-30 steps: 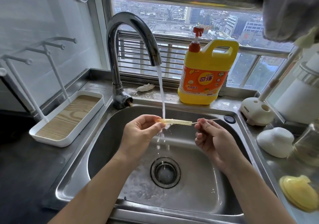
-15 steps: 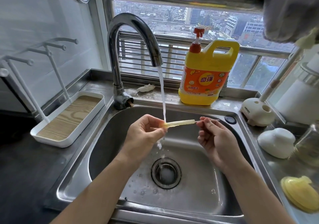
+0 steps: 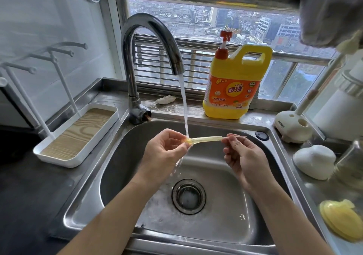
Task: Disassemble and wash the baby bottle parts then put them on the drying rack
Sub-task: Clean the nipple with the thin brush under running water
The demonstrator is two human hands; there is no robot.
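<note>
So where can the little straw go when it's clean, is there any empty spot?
The white drying rack left of the sink has its whole wood-grain tray bare, and none of its pegs hold anything. The dark counter in front of it looks free too. The right side is crowded: brush stand, white sponge, yellow lid.

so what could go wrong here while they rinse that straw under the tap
1. The straw is pinched only at its end by the left hand, right above the open drain; wet, it could slip and drop in.
2. The thin brush wire in the right hand could bend or poke the soft tube.
</note>
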